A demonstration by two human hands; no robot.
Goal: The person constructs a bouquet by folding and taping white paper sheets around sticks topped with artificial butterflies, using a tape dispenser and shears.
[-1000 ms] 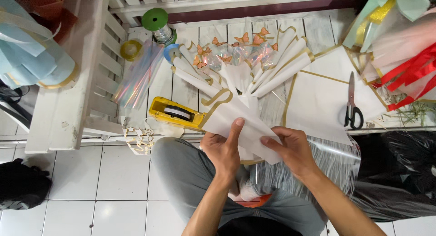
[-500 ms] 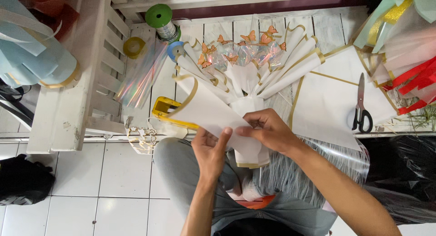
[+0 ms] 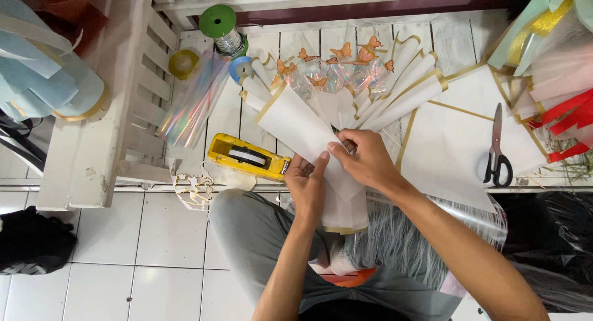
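A bouquet point(image 3: 336, 80) of clear-wrapped items with orange butterflies lies on the white slatted table point(image 3: 272, 43), wrapped in white paper with gold edges point(image 3: 296, 126). My left hand point(image 3: 307, 186) supports the wrap's lower part from below, thumb pressed on the paper. My right hand point(image 3: 364, 157) grips the gathered paper at the bouquet's neck. The wrap's bottom end point(image 3: 343, 213) hangs over the table edge above my lap.
A yellow tape dispenser point(image 3: 247, 156) sits left of my hands. Black-handled scissors point(image 3: 497, 148) lie on white paper sheets point(image 3: 451, 148) at right. A green wire spool point(image 3: 222, 27), ribbon rolls, iridescent film point(image 3: 194, 101) and coloured papers point(image 3: 550, 61) surround them.
The white sheet was brought up and folded around the bouquet. My right hand moved from the paper's lower edge up to the neck; my left hand shifted under the wrap.
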